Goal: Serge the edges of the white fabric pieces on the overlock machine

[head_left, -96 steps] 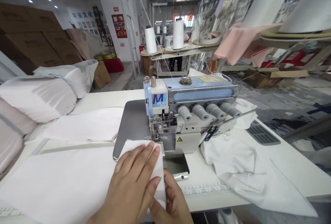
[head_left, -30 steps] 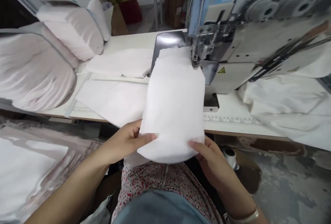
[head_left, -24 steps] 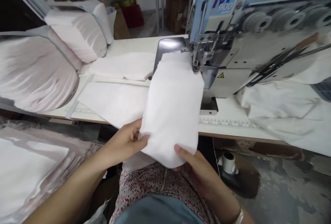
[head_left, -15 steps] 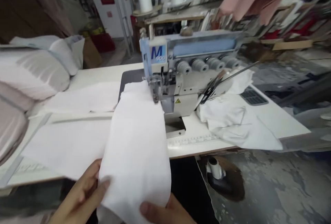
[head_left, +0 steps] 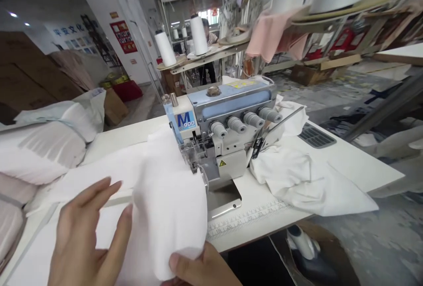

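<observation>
A strip of white fabric (head_left: pixel 172 206) runs from beneath the presser area of the overlock sewing machine (head_left: pixel 228 123) toward me. My right hand (head_left: pixel 201 266) grips its near edge, thumb on top and the other fingers mostly hidden underneath. To the left of that strip, my left hand (head_left: pixel 92 228) is raised with its fingers apart, holding nothing. More white fabric pieces (head_left: pixel 102 162) lie flat on the table at the left, partly behind my left hand.
Bundled stacks of pale fabric (head_left: pixel 49 140) sit at the table's left. Crumpled white cloth (head_left: pixel 297 176) lies right of the machine, over the table edge. A printed ruler (head_left: pixel 244 224) follows the front edge. Thread cones (head_left: pixel 165 48) stand behind the machine.
My left hand has let go of the fabric and lifted up and left, its fingers spreading. My right hand still grips the near edge, which is now folded higher. The view has tilted upward.
</observation>
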